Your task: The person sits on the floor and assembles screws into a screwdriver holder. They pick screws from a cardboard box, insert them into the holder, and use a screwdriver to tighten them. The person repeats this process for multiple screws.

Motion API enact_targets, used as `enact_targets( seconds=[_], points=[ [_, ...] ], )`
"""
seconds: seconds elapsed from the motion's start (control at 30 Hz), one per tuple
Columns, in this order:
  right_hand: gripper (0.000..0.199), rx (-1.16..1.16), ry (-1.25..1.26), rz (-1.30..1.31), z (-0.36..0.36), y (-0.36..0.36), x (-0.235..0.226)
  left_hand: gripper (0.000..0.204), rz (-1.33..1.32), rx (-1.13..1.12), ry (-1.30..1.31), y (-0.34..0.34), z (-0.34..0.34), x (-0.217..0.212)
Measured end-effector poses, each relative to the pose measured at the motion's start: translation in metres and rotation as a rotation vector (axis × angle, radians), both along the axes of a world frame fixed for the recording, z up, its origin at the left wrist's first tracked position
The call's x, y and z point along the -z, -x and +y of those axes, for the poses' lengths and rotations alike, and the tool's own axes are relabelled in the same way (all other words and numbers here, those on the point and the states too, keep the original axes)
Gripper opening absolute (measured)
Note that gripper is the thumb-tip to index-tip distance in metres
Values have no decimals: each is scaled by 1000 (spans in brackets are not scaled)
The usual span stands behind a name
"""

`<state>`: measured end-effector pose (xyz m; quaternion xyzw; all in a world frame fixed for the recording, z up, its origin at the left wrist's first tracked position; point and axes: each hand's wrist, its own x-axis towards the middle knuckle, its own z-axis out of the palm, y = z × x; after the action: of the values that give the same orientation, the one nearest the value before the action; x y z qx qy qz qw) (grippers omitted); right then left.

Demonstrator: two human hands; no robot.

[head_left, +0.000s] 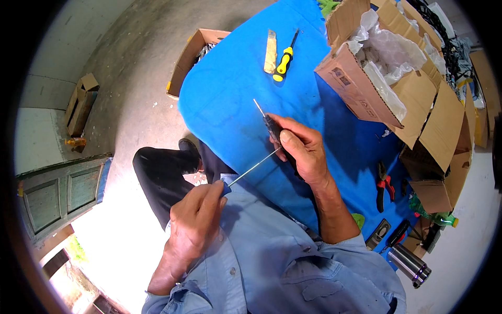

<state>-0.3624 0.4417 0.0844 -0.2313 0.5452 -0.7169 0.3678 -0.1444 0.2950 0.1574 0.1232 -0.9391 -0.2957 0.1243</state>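
Note:
My right hand (303, 149) grips a small dark part (273, 127) with a thin metal pin sticking out of its far end, held just above the blue table (230, 94). My left hand (196, 220) is closed on the blue handle of a thin screwdriver (253, 167). Its long metal shaft reaches up and right to the dark part under my right thumb. Both hands are over the table's near edge, in front of my light blue shirt.
A yellow-handled screwdriver (285, 58) and a utility knife (270, 51) lie at the table's far side. Open cardboard boxes (413, 89) with plastic wrap fill the right. Red pliers (386, 186), a metal flask (410, 264) and small tools lie at right. Another box (191, 55) sits on the floor.

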Motion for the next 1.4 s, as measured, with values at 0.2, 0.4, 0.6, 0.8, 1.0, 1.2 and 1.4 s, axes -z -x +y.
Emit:
enact_targets(
  seconds=[0.2, 0.4, 0.6, 0.8, 1.0, 1.2, 1.4],
  points=[
    [38, -41, 29, 69, 1, 3, 2, 20, -234, -162, -662, 0, -10, -9],
    [38, -55, 33, 49, -1, 3, 2, 20, -334, -307, -1085, 6, -17, -12],
    [39, -42, 14, 6, 1, 3, -1, 31, -241, -241, -789, 2, -11, -8],
    [40, -32, 10, 3, 0, 2, -3, 28, -141, -202, -561, 1, -3, -6],
    [40, -28, 11, -10, 0, 2, -1, 24, 5, -97, -299, -2, -1, -1],
    [39, -19, -9, -5, 0, 1, -3, 21, 25, -68, -107, -1, 4, -3],
    [38, -45, 32, 82, 3, 3, 5, 18, -145, -121, -416, -5, 0, -3]
  ],
)
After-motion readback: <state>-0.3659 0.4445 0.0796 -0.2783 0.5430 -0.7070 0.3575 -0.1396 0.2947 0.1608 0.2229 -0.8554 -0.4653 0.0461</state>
